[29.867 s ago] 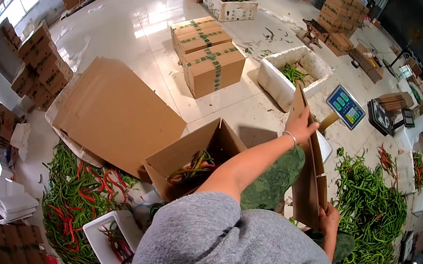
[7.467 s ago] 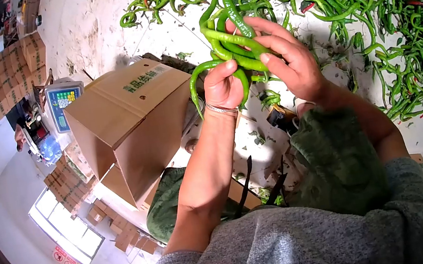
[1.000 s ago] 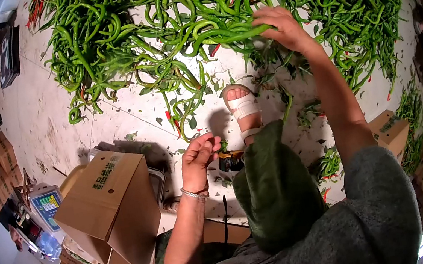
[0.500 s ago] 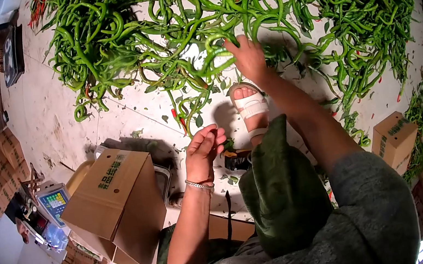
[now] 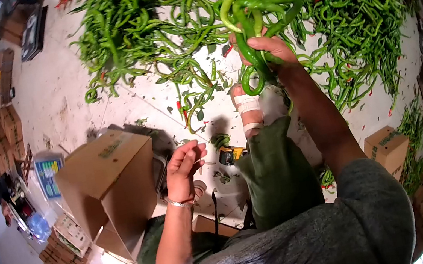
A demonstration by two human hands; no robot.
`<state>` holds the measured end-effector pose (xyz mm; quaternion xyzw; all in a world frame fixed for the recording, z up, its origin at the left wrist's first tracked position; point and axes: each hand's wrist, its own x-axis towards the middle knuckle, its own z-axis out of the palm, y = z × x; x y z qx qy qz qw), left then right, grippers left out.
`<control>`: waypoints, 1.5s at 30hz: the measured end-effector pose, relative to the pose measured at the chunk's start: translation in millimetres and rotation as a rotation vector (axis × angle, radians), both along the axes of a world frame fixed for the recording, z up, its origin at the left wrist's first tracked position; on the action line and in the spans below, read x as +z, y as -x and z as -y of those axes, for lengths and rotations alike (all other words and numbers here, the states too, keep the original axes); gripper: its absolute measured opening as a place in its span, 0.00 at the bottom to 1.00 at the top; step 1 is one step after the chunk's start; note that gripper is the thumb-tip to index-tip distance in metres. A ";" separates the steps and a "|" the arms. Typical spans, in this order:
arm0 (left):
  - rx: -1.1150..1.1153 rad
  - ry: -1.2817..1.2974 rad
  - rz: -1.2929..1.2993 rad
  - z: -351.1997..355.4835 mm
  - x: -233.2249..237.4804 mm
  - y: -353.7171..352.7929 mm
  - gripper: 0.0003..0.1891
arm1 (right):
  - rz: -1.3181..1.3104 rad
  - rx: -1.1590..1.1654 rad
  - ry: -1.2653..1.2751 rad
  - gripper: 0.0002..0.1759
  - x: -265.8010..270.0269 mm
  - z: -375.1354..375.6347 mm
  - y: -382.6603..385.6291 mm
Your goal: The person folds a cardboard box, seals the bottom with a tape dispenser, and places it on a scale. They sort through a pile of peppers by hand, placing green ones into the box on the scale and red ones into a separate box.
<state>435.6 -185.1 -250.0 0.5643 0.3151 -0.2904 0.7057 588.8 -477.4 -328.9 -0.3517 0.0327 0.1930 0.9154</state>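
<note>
Pale concrete floor (image 5: 61, 109) lies strewn with a big heap of peppers (image 5: 348, 16). Right hand (image 5: 268, 51) grips a bunch of peppers (image 5: 253, 12), lifted above that heap. Left hand (image 5: 183, 164) hangs loosely open and holds nothing, beside a cardboard box (image 5: 107, 187).

Right hand (image 5: 266, 50), half a second ago down in the pile (image 5: 117, 25), is now raised clear of it, clenched around a bunch of peppers (image 5: 249, 25). Left hand (image 5: 182, 165), fingers spread and empty, has shifted nearer the box (image 5: 107, 187).
</note>
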 end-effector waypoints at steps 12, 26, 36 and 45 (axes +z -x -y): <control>-0.348 -0.307 0.367 -136.8 42.2 128.2 0.17 | 0.424 0.695 -0.058 0.25 235.9 -236.7 22.7; -0.456 -0.369 0.449 -133.7 32.7 128.0 0.22 | 1.775 0.702 1.025 0.18 290.4 -429.0 138.7; -0.374 -0.179 0.134 -110.4 25.6 99.7 0.21 | 0.414 0.422 1.625 0.30 -3.6 -17.5 16.5; -0.302 -0.056 -0.123 -66.7 -15.0 36.7 0.17 | -0.058 -0.088 1.728 0.35 -201.0 88.3 -73.6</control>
